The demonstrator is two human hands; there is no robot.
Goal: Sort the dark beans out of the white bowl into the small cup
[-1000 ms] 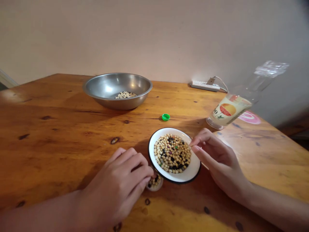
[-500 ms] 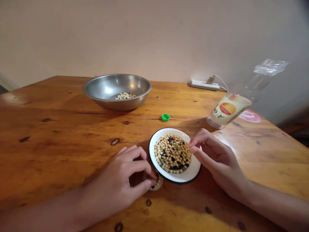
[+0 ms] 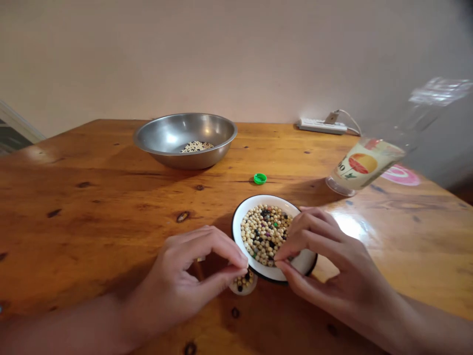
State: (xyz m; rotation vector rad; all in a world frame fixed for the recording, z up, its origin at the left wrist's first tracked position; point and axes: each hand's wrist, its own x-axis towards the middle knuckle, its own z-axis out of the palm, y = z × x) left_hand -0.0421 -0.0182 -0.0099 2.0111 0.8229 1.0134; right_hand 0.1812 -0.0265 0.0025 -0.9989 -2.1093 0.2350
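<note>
A white dish (image 3: pixel 242 209) with a dark rim holds many small round beads (image 3: pixel 260 229), mostly pale wood-coloured, with black and a few green or purple ones among them. At its near left side sits a small clear container (image 3: pixel 244 290) with pale and black beads inside. My left hand (image 3: pixel 201 268) pinches thumb and forefinger together just above that container; anything between the tips is too small to make out. Over the right part of the dish, my right hand (image 3: pixel 321 256) has its thumb and forefinger pressed together, and what they hold cannot be seen.
A steel bowl (image 3: pixel 192 159) with more beads stands further back on the wooden table (image 3: pixel 111 212). A green bottle cap (image 3: pixel 260 179) lies behind the dish. To the right are a clear plastic bottle (image 3: pixel 356 165) and a pink round piece (image 3: pixel 402 175); a power strip (image 3: pixel 321 126) lies by the wall.
My right hand has moved from the dish's right rim inward and nearer, over the beads. My left hand has risen a little from the small container. The whole view has shifted slightly.
</note>
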